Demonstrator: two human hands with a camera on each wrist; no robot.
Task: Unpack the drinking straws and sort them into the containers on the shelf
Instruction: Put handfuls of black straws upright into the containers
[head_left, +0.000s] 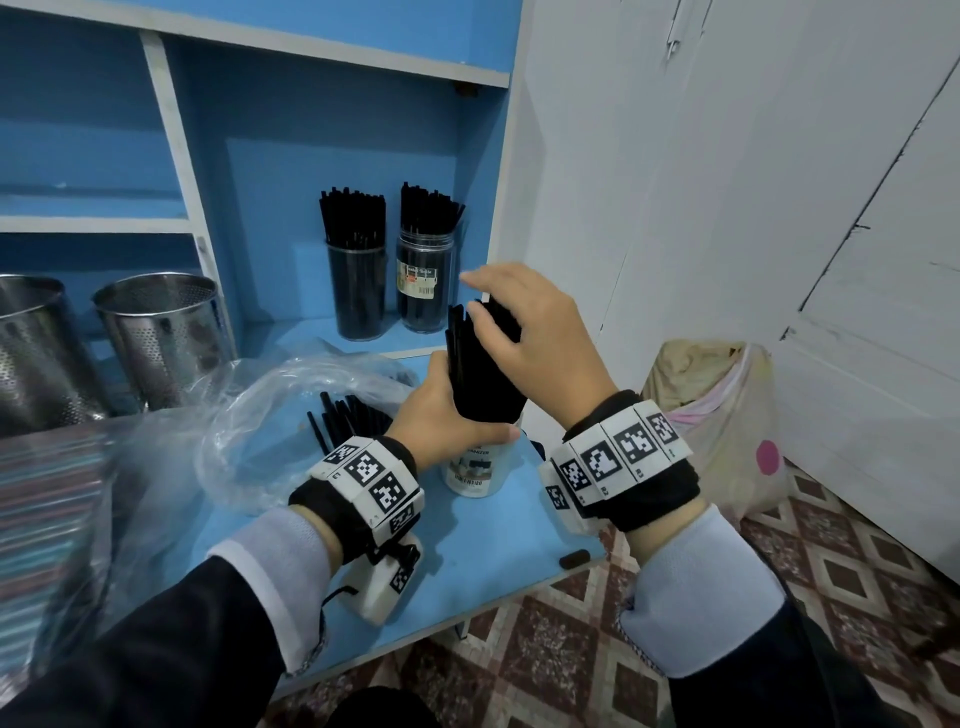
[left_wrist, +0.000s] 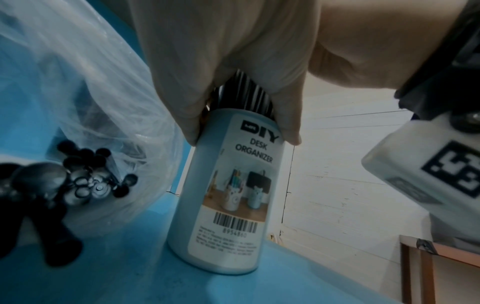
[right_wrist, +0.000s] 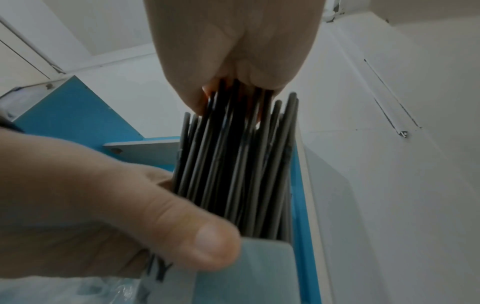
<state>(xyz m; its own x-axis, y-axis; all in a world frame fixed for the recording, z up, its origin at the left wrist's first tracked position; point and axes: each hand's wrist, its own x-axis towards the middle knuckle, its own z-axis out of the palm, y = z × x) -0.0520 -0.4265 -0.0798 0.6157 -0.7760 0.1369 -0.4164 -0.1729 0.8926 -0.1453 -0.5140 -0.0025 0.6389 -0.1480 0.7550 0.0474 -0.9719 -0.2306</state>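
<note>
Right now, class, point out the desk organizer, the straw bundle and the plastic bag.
desk organizer (left_wrist: 228, 197): left wrist view, printed label.
straw bundle (right_wrist: 233, 164): right wrist view, mid-length of straws.
plastic bag (head_left: 270, 410): head view, crumpled clear film.

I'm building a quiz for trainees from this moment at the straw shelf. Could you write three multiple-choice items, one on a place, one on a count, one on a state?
1. Where does the desk organizer stand?
A. on the blue table
B. in the shelf niche
C. on the floor

2. How many steel perforated cups stand at the left?
A. one
B. two
C. four

3. What is the left hand doing?
A. resting flat on the table
B. gripping the bundle of black straws at the organizer's mouth
C. holding the plastic bag

Answers: 1 A, its base sits on the blue table; 2 B, two show side by side; 3 B, its fingers wrap the bundle while the right hand holds the tops.
</note>
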